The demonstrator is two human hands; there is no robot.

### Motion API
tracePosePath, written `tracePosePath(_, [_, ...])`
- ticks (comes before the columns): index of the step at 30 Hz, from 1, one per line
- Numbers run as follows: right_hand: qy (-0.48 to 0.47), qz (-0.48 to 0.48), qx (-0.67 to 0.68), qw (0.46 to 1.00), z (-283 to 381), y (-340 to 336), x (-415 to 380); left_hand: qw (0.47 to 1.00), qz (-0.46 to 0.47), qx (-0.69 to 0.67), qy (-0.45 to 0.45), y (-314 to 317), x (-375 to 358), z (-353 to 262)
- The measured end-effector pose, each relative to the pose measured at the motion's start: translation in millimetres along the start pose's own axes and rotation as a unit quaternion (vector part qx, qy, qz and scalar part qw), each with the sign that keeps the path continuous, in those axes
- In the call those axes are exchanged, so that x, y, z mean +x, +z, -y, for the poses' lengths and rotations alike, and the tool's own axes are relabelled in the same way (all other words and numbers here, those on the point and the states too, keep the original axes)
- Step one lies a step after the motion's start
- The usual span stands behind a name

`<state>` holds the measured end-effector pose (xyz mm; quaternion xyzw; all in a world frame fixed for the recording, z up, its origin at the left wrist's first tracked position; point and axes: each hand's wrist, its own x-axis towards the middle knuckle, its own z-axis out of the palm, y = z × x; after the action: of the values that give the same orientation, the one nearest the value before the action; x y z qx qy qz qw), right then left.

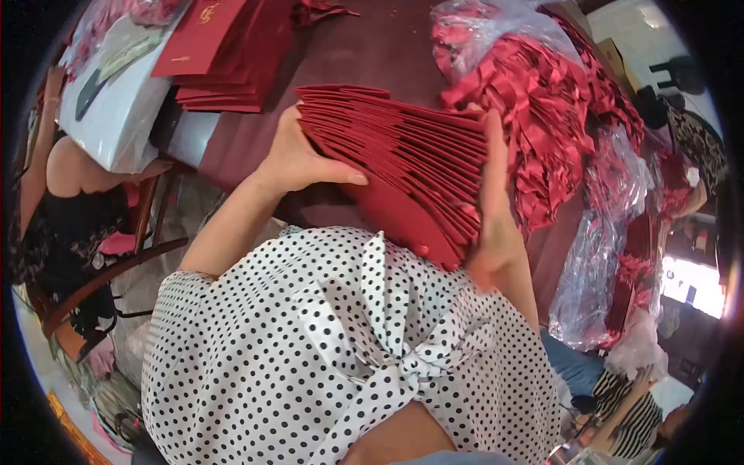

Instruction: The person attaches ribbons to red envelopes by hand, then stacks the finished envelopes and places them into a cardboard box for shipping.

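In the head view, a thick stack of flat red paper bags (403,147) stands in front of my body, its many edges fanned out. My left hand (298,155) grips its left end, the thumb lying across the near face. At the right end my right hand (497,209) presses against the edges with straight fingers, slightly blurred. The stack is clasped between both palms. Behind my left hand lies a pile of red bags (221,50) with gold print on top. Close beyond my right hand is a large heap of red satin ribbons (527,116).
A dark red cloth (341,54) covers the table. Clear plastic wrapping (585,263) hangs along its right side. On the left are a white plastic-wrapped package (116,116) and a wooden chair (116,279). Other people sit at the left and right.
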<state>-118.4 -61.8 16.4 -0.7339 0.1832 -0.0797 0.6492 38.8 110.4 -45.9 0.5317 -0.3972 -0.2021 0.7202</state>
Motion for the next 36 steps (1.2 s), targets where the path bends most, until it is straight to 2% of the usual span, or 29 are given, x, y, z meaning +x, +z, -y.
tracePosePath(1, [-0.132, 0.075, -0.079, 0.985, -14, -13, 2, 1.0, 0.012, 0.009, -0.004, -1, 1, -1])
tracePosePath(4, [-0.31, 0.129, -0.188, 0.923, -23, -10, 2, 1.0, -0.013, 0.006, -0.009, -4, -6, 2])
tracePosePath(6, [-0.322, 0.063, -0.19, 0.925, -28, -9, 5, 1.0, -0.001, 0.022, 0.007, -6, -4, 3])
tracePosePath(7, [-0.362, 0.051, -0.256, 0.895, -20, -18, 10, 0.999, 0.018, -0.011, -0.034, -4, -7, 0])
tracePosePath(8, [-0.352, 0.045, -0.233, 0.906, -24, -22, 14, 0.996, 0.037, -0.044, -0.074, -5, -8, -1])
tracePosePath(11, [-0.332, 0.038, -0.16, 0.929, -37, -23, 19, 0.987, 0.142, 0.068, -0.029, -13, -17, 1])
tracePosePath(12, [-0.278, 0.051, -0.129, 0.95, -43, -22, 17, 0.988, 0.127, 0.084, -0.031, -8, -19, -1])
tracePosePath(13, [-0.278, 0.054, -0.15, 0.947, -42, -23, 17, 0.988, 0.126, 0.086, -0.027, -5, -16, -2])
tracePosePath(15, [-0.279, 0.061, -0.193, 0.939, -40, -24, 18, 0.972, 0.113, 0.168, -0.117, -3, -15, -15])
tracePosePath(16, [-0.275, 0.051, -0.198, 0.94, -37, -22, 18, 0.971, 0.121, 0.207, -0.025, -5, -11, -16])
tracePosePath(18, [-0.292, 0.045, -0.081, 0.952, -22, -16, 19, 0.975, 0.108, 0.196, -0.008, -5, -4, -39])
tracePosePath(20, [-0.399, 0.042, -0.112, 0.909, 5, -19, 25, 0.987, 0.101, 0.123, 0.008, -12, 4, -40])
tracePosePath(21, [-0.393, 0.03, -0.136, 0.909, 3, -22, 28, 0.992, 0.106, 0.063, 0.009, -19, 8, -34])
tracePosePath(22, [-0.386, 0.018, -0.16, 0.908, 2, -24, 31, 0.993, 0.087, 0.07, -0.037, -17, 6, -25])
tracePosePath(23, [-0.331, 0.0, -0.175, 0.927, -10, -22, 34, 0.991, 0.068, 0.075, -0.084, -14, 3, -16])
tracePosePath(24, [-0.24, 0.063, -0.037, 0.968, -29, -16, 43, 0.987, 0.048, 0.079, -0.13, -11, 1, -7])
tracePosePath(25, [-0.273, 0.05, -0.007, 0.961, -59, -15, 55, 0.982, 0.054, 0.085, -0.159, -8, 2, 4])
tracePosePath(26, [-0.339, 0.041, -0.082, 0.936, -52, -14, 54, 0.993, 0.032, 0.109, -0.033, 0, -1, 5])
tracePosePath(27, [-0.4, 0.032, -0.155, 0.903, -46, -14, 54, 0.993, 0.033, 0.11, -0.027, -2, 5, 6])
tracePosePath(29, [-0.367, 0.026, -0.145, 0.919, -56, -16, 56, 0.988, 0.058, 0.12, -0.082, -2, -1, 10])
tracePosePath(31, [-0.336, 0.056, -0.172, 0.924, -49, -20, 53, 0.992, 0.043, 0.068, -0.094, -2, 0, 12])
tracePosePath(32, [-0.335, 0.054, -0.173, 0.924, -46, -24, 50, 0.992, 0.05, 0.094, -0.061, -3, 2, 14])
tracePosePath(34, [-0.222, 0.144, -0.066, 0.962, -41, -32, 47, 0.99, 0.049, 0.13, 0.008, -3, 3, 16])
tracePosePath(36, [-0.284, 0.104, 0.004, 0.953, -30, -35, 42, 0.991, 0.049, 0.125, 0.005, -2, 3, 14])
